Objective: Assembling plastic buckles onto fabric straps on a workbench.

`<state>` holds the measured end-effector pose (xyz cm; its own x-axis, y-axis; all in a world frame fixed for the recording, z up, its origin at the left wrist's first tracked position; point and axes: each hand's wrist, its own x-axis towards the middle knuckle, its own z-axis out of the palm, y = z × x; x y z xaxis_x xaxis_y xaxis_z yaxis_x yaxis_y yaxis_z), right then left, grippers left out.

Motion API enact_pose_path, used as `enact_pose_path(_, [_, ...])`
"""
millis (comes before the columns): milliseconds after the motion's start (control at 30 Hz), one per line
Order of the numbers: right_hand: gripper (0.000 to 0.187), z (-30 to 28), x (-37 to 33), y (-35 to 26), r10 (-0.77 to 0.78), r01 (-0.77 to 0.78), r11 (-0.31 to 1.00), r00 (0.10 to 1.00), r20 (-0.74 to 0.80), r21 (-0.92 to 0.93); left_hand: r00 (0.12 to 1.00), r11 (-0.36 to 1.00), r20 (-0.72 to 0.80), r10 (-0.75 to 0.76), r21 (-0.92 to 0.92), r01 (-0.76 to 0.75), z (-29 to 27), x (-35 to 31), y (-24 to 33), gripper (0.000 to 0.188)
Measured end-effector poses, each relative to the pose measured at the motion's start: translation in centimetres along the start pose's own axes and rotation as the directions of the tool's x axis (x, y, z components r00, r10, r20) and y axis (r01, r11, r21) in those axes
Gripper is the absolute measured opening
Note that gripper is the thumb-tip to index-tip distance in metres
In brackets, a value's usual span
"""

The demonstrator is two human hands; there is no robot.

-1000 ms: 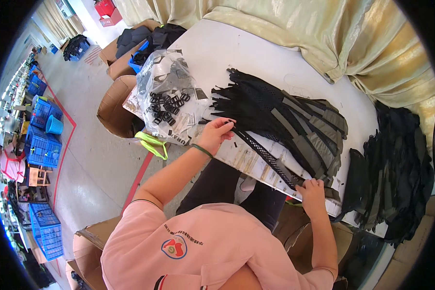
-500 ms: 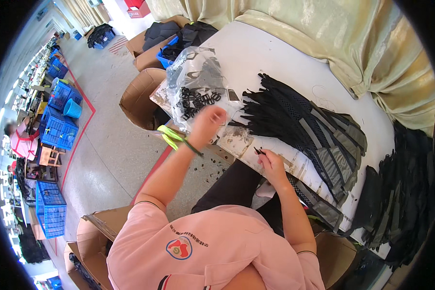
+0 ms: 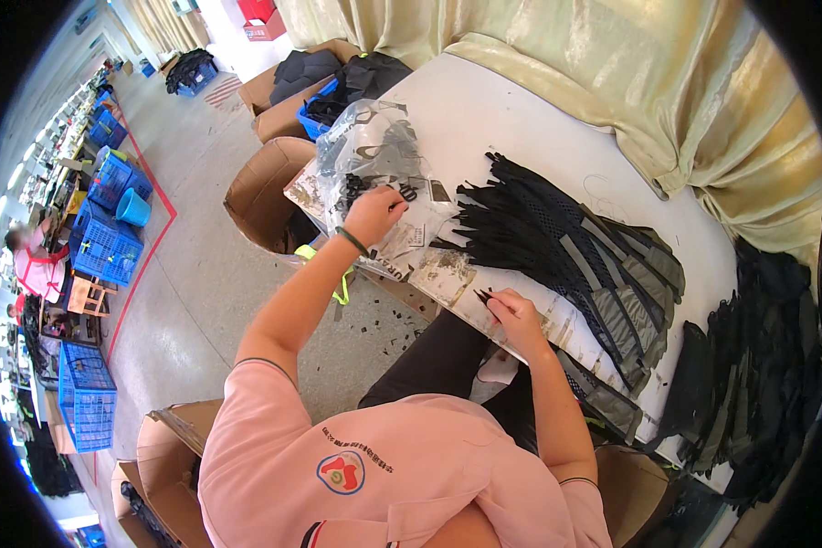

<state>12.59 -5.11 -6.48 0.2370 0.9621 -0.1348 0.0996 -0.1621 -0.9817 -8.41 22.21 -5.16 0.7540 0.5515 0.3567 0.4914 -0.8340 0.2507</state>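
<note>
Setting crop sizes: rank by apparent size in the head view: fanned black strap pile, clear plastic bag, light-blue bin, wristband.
1. Fanned black strap pile
2. Clear plastic bag
3. Light-blue bin
4. Wristband
Apparent size only; the bin is farther off.

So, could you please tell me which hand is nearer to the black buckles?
Left: the left hand partly covers the black buckles; the right hand is farther off, to their right and closer to the body, pinching a black strap end.

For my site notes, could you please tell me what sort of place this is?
Probably a sewing or assembly workshop: black straps fanned on a table, a bag of buckles, and blue crates beyond.
</note>
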Motion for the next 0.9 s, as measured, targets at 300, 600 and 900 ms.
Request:
enact_pose_path(300, [0.016,-1.3,-2.3,-6.1,0.069,-0.069,0.966,0.998,0.009,0.250,0.865,-0.282,0.490,0.104,-0.820,0.498,-2.3,-4.0,15.4,0.019])
enact_pose_path(600, [0.014,-1.7,-4.5,-4.9,0.164,-0.184,0.835,0.983,0.086,0.519,0.810,-0.460,0.530,0.252,-0.671,0.582,0.1,-5.0,17.4,0.021])
enact_pose_path(900, [0.014,-1.5,-5.5,-5.7,0.126,-0.167,0.892,0.984,0.124,0.420,0.786,-0.446,0.528,0.321,-0.648,0.617,0.4,-4.9,17.6,0.025])
